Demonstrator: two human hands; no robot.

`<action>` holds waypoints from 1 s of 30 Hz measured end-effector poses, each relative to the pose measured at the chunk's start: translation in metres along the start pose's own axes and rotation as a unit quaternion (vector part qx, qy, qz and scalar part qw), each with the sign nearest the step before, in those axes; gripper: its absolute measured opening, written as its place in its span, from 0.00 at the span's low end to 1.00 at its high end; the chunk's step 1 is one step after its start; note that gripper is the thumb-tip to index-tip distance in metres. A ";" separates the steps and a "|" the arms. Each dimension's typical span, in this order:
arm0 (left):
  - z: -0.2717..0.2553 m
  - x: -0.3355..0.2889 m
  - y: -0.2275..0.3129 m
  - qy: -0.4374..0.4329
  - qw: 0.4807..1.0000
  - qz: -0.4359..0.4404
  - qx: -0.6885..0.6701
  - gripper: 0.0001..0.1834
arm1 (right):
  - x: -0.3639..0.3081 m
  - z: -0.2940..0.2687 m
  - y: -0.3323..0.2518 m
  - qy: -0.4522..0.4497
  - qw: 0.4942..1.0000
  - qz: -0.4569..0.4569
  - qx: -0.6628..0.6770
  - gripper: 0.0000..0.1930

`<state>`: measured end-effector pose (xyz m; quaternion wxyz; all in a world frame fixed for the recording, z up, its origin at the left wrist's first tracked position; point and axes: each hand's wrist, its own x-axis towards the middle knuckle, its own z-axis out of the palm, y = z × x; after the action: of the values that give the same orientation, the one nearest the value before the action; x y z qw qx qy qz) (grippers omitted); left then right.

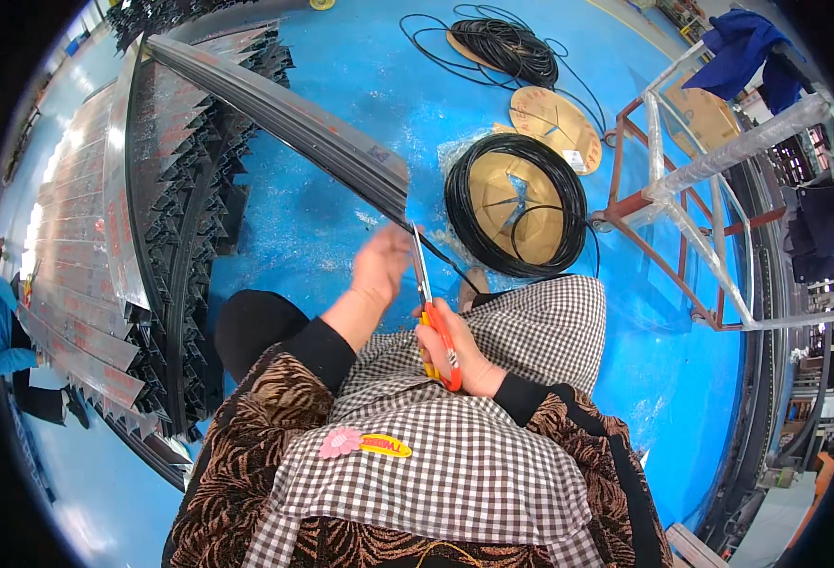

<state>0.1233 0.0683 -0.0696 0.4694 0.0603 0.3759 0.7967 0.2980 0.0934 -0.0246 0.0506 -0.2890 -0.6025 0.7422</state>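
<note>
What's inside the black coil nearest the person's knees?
Inside the black coil lies a tan cardboard disc, with a loose black strand looping across it and blue showing through a central gap. What lies under the cardboard is covered.

left hand [382, 267] — blurred | scissors [443, 339]: partly hidden by right hand [475, 364] | co-worker [3, 308] — cut off

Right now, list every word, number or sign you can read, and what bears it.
Yellow oval patch on checked apron: lettering, not copied here.
Bare cardboard disc: red characters, too small to read.
White label on that disc: too small.
Stacked strips: reddish print, too blurred.
</note>
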 end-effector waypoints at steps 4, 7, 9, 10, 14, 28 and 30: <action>0.006 -0.007 -0.037 -0.127 0.975 0.035 0.177 0.21 | 0.003 0.002 0.009 0.018 0.999 -0.042 -0.014 0.18; 0.016 -0.007 -0.033 -0.107 0.967 -0.033 0.229 0.19 | -0.001 0.003 -0.004 0.025 0.999 -0.018 -0.012 0.19; 0.021 -0.009 -0.027 -0.081 0.952 -0.097 0.280 0.17 | -0.004 0.005 -0.013 0.026 1.000 0.007 -0.010 0.20; 0.022 -0.010 -0.026 -0.081 0.952 -0.097 0.280 0.17 | -0.005 0.005 -0.014 0.026 1.000 0.008 -0.010 0.20; 0.026 -0.015 -0.027 -0.103 0.962 -0.076 0.240 0.14 | -0.011 -0.007 -0.019 0.017 0.999 -0.017 -0.028 0.14; 0.039 -0.084 0.062 -0.128 0.945 0.037 0.297 0.09 | 0.015 -0.006 -0.083 -0.002 0.956 -0.267 -0.124 0.24; 0.034 -0.102 0.083 -0.084 0.941 0.100 0.313 0.09 | 0.025 0.010 -0.090 -0.057 0.944 -0.293 -0.139 0.24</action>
<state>0.1360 -0.0172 0.0350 0.3751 0.3082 0.5573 0.6736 0.2473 0.1194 0.0505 0.1906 -0.0606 -0.7599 0.6186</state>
